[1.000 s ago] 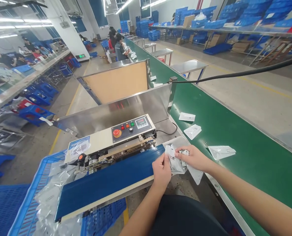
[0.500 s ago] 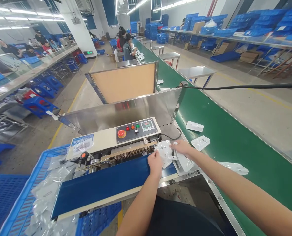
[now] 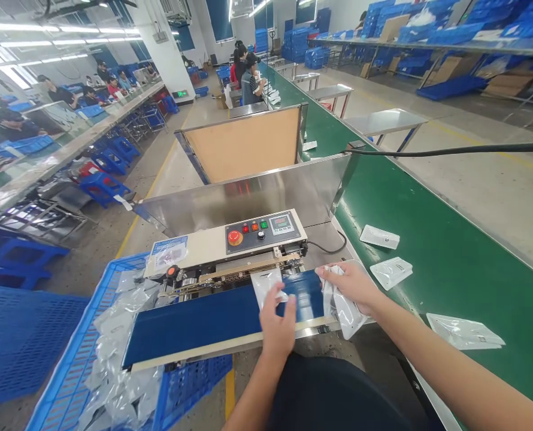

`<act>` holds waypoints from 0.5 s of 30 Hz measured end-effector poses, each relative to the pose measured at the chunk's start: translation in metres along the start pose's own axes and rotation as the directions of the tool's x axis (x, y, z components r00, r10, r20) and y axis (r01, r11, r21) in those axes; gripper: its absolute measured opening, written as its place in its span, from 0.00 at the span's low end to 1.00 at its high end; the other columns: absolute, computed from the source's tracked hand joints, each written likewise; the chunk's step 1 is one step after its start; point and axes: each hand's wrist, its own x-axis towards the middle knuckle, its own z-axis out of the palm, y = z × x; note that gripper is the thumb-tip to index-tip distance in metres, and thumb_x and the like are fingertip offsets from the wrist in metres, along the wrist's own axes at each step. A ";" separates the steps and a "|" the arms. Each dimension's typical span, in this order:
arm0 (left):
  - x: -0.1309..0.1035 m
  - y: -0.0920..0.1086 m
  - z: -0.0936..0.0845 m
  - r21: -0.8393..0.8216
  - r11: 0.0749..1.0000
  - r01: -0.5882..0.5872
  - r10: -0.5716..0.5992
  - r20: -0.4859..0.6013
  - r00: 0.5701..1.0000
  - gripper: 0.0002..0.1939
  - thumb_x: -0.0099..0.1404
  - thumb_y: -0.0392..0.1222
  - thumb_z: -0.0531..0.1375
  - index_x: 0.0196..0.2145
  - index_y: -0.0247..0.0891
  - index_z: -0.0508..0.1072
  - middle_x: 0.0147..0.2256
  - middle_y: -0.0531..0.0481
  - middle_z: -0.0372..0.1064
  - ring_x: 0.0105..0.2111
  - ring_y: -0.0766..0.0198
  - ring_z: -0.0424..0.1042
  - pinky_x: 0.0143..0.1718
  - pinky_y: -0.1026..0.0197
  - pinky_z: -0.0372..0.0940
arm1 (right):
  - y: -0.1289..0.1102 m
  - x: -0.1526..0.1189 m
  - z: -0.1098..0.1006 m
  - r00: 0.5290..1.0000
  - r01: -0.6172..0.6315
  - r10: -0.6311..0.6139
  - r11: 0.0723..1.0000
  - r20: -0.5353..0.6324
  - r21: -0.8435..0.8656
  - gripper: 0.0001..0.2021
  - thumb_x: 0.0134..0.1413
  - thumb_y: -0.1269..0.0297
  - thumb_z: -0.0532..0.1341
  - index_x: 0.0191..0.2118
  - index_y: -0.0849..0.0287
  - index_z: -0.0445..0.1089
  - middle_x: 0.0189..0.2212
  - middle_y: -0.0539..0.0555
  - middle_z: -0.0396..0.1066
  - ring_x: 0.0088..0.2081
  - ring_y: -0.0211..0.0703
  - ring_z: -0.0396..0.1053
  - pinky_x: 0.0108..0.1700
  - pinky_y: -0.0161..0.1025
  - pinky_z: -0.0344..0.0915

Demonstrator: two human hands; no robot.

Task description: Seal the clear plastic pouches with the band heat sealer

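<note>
A band sealer [image 3: 203, 245] with a control panel stands in front of me, its blue belt [image 3: 190, 326] running along the near side. One white plastic pouch [image 3: 265, 284] hangs at the sealing slot, its lower part on the belt. My left hand [image 3: 278, 326] is just in front of that pouch, thumb and fingers apart; whether a fingertip touches it I cannot tell. My right hand [image 3: 350, 286] grips a few white plastic pouches [image 3: 350, 314] at the belt's right end.
A green conveyor [image 3: 455, 281] on the right carries several more pouches [image 3: 392, 272]. Below the sealer's left end, a blue basket [image 3: 75, 353] holds a heap of pouches. A steel panel [image 3: 248, 191] stands behind the sealer. Farther off, people [image 3: 251, 81] sit beside the conveyor.
One pouch has moved left along the sealing slot. My left hand has opened and come away from the pouches; my right hand has drawn the others to the right. The view has turned left.
</note>
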 end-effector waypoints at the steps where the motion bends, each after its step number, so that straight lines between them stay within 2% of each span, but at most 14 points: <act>1: -0.003 0.005 0.012 -0.083 0.996 0.037 -0.024 0.158 0.987 0.32 0.65 0.60 0.69 0.60 0.40 0.78 0.59 0.35 0.76 0.57 0.45 0.76 0.59 0.47 0.71 | -0.004 -0.006 0.005 0.999 -0.033 0.031 0.996 0.020 0.083 0.25 0.49 0.38 0.74 0.39 0.56 0.79 0.30 0.57 0.80 0.30 0.51 0.76 0.31 0.43 0.73; 3: -0.004 0.016 0.035 -0.229 0.966 0.119 -0.020 0.393 0.919 0.35 0.65 0.59 0.70 0.64 0.39 0.76 0.58 0.36 0.77 0.56 0.45 0.77 0.59 0.47 0.71 | -0.010 -0.014 0.013 0.997 -0.072 0.070 0.980 0.019 0.184 0.25 0.46 0.39 0.76 0.38 0.56 0.79 0.30 0.56 0.80 0.29 0.49 0.76 0.30 0.42 0.73; 5: 0.000 0.026 0.052 -0.310 0.940 0.141 0.024 0.472 0.881 0.35 0.67 0.59 0.68 0.65 0.38 0.74 0.59 0.37 0.77 0.57 0.46 0.77 0.61 0.47 0.70 | -0.014 -0.018 0.013 0.998 -0.051 0.055 0.972 -0.011 0.231 0.26 0.44 0.40 0.77 0.40 0.56 0.79 0.29 0.55 0.80 0.28 0.48 0.75 0.29 0.41 0.73; 9: 0.006 0.034 0.064 -0.294 0.949 0.112 0.033 0.446 0.894 0.33 0.68 0.63 0.66 0.61 0.37 0.79 0.56 0.38 0.79 0.56 0.46 0.77 0.60 0.49 0.70 | -0.005 -0.022 -0.005 0.999 0.000 0.012 0.958 -0.042 0.286 0.29 0.47 0.36 0.75 0.45 0.56 0.79 0.31 0.55 0.81 0.29 0.50 0.77 0.30 0.42 0.74; 13: 0.005 0.025 0.069 -0.193 0.978 0.075 -0.024 0.257 0.966 0.32 0.72 0.65 0.60 0.56 0.34 0.82 0.50 0.38 0.82 0.51 0.46 0.78 0.53 0.50 0.72 | 0.010 -0.026 -0.018 0.980 0.085 -0.013 0.928 -0.197 0.363 0.30 0.48 0.38 0.75 0.49 0.55 0.78 0.38 0.58 0.82 0.38 0.54 0.80 0.37 0.45 0.79; 15: 0.004 0.020 0.071 -0.201 0.975 0.097 -0.053 0.212 0.976 0.32 0.73 0.64 0.58 0.57 0.33 0.81 0.50 0.37 0.82 0.50 0.47 0.78 0.51 0.51 0.72 | 0.014 -0.030 -0.020 0.969 0.102 -0.009 0.925 -0.247 0.367 0.29 0.47 0.40 0.76 0.50 0.55 0.79 0.41 0.59 0.82 0.42 0.54 0.81 0.41 0.45 0.80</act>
